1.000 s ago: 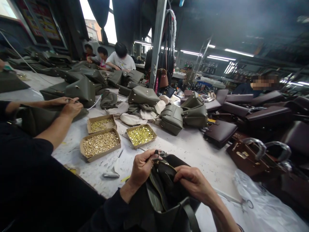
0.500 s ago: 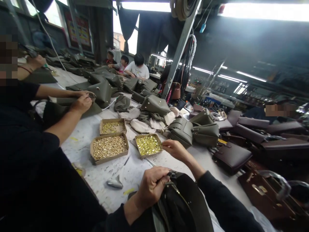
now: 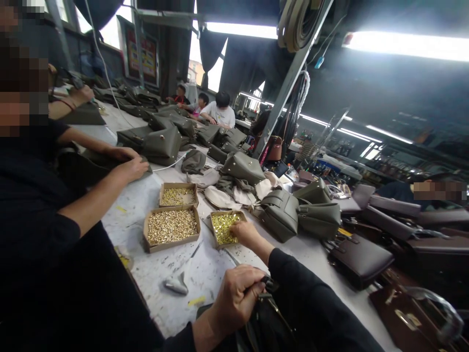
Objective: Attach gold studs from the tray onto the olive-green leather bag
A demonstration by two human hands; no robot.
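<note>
the right hand (image 3: 245,233) has entered the right box (image 3: 224,245), meeting gold pieces (image 3: 222,226); its grip i cannot tell. the left hand (image 3: 235,299) pinches the dark bag (image 3: 270,323).

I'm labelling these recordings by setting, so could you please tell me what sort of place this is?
Probably a handbag workshop: many similar dark green bags share a worktable with cardboard trays of small gold-coloured pieces, and several people are around it.

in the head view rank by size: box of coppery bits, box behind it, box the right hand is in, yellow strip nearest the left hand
1. Box of coppery bits
2. Box behind and box at the right hand: too close to call, latter partly covered
3. Yellow strip
</note>
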